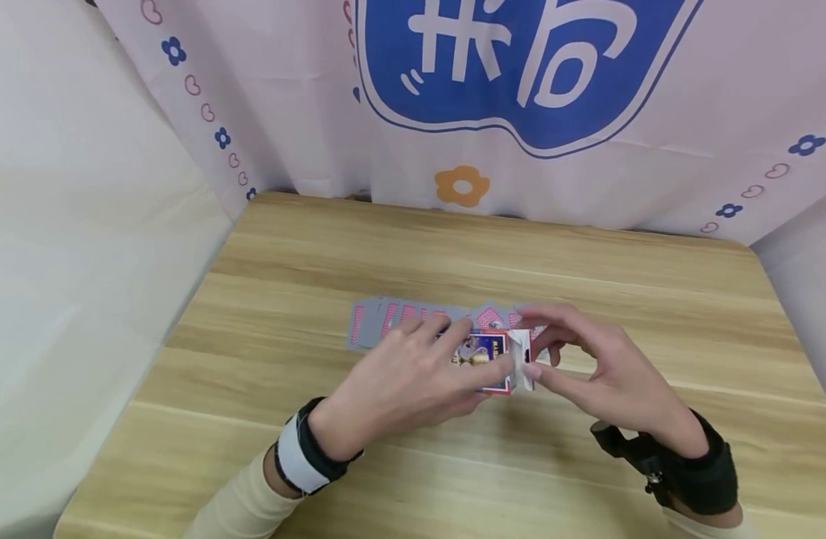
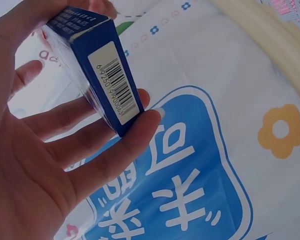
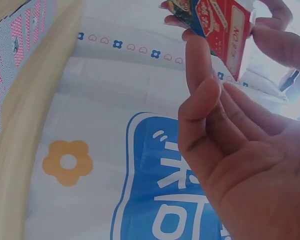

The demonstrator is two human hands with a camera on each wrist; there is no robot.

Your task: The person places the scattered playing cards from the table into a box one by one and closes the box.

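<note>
My left hand [image 1: 413, 367] grips a card box [image 1: 482, 352] with a blue and purple picture and a red border. In the left wrist view, the box's blue side [image 2: 85, 45] bears a barcode label [image 2: 115, 82], and fingers curl beneath it. At the box's right end, a white flap [image 1: 526, 355] stands open, pinched by the thumb and a finger of my right hand [image 1: 604, 367]. The right wrist view shows the box's red face [image 3: 229, 35] above that hand's curled lower fingers. Behind the hands, playing cards [image 1: 375, 322] lie overlapping in a row, pink-patterned backs up, partly hidden.
The cards and hands are over a wooden table [image 1: 305, 254] with rounded corners. A white curtain [image 1: 285, 112] printed with a blue emblem [image 1: 453, 97] and an orange flower [image 1: 462, 186] hangs along its far edge. White cloth [image 1: 83, 224] covers the left side.
</note>
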